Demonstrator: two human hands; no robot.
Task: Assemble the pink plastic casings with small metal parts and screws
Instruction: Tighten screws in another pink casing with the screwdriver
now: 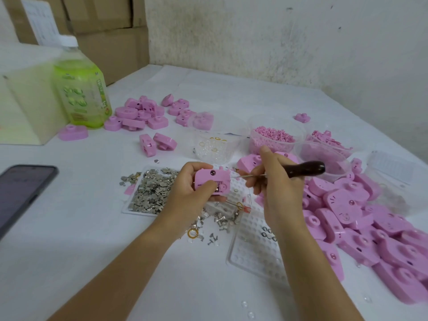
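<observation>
Left hand grips a pink casing just right of the metal-parts tray — right hand clutches the screwdriver, looks like screw-driving, tip needs seating next.

Small assembly workshop: heaped pink casings, stacked cartons.

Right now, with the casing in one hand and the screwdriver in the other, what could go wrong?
The screwdriver in the right hand points at the pink casing gripped by the left hand; a slip could jab those fingers. The loose screws lie between the forearms, so a dropped forearm may scatter them.
</observation>
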